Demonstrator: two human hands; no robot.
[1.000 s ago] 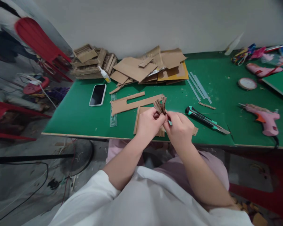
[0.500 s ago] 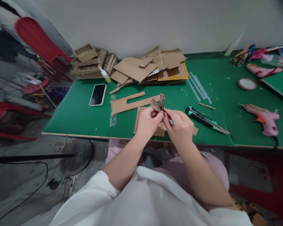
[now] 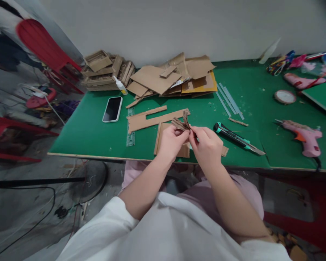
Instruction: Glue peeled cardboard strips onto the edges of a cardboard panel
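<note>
Close together above the table's front edge, my left hand (image 3: pixel 170 142) and my right hand (image 3: pixel 208 144) both pinch a small bundle of brown cardboard strips (image 3: pixel 180 123). The strips fan out upward from the fingertips. Below my hands lies a flat cardboard piece (image 3: pixel 159 139), partly covered by them. Left of it, a notched cardboard piece (image 3: pixel 141 122) rests over a clear ruler (image 3: pixel 130 139). A teal and black box cutter (image 3: pixel 233 137) with its blade out lies right of my right hand.
Stacked cardboard (image 3: pixel 154 79) and a glue bottle (image 3: pixel 121 86) stand at the back of the green table (image 3: pixel 78 134). A phone (image 3: pixel 112 109) lies left. Glue sticks (image 3: pixel 230 99), tape (image 3: pixel 285 96) and a pink glue gun (image 3: pixel 301 135) are on the right.
The cardboard strips have tilted slightly to the left between my fingers. Both hands keep their pinch in nearly the same place.
</note>
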